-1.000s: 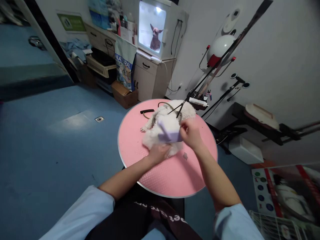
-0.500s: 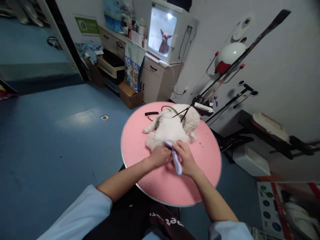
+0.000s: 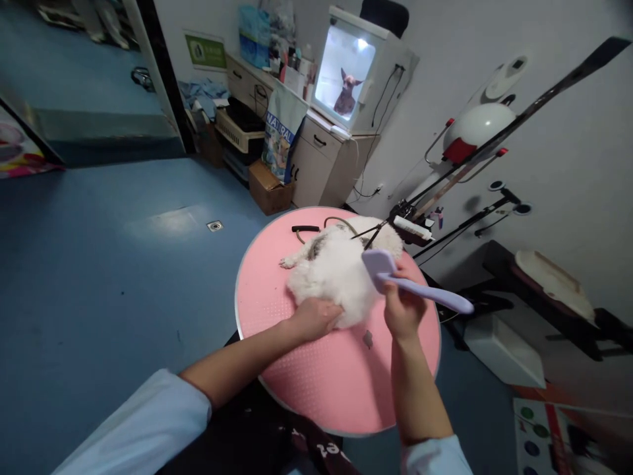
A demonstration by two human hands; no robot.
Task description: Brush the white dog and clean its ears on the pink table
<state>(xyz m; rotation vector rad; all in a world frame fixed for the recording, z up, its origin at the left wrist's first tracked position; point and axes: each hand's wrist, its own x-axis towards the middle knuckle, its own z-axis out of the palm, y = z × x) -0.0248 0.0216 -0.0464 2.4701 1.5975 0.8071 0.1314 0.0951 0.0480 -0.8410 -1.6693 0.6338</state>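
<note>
A fluffy white dog (image 3: 336,274) lies on the round pink table (image 3: 326,389), one foreleg stretched to the left. At its near side my left hand (image 3: 316,318) is closed on the fur, its fingertips partly sunk in the coat. My right hand (image 3: 406,305) grips a lavender slicker brush (image 3: 435,295), raised above the table to the right of the dog. The brush's flat back faces me and its handle points right; the bristles are hidden. A small grey tuft of hair (image 3: 367,339) rests on the tabletop between my hands.
A grooming arm (image 3: 499,122) slants over the table's far right edge, its dark straps reaching the dog. Behind the table stand a cabinet (image 3: 316,158), a cardboard box (image 3: 270,188) and a lit glass-fronted case (image 3: 345,76) with a small brown dog inside.
My right hand has lifted the brush off the fur, up and to the right, turning it. My left hand stays at the dog's near side. The grey tuft is now visible. The view has shifted.
</note>
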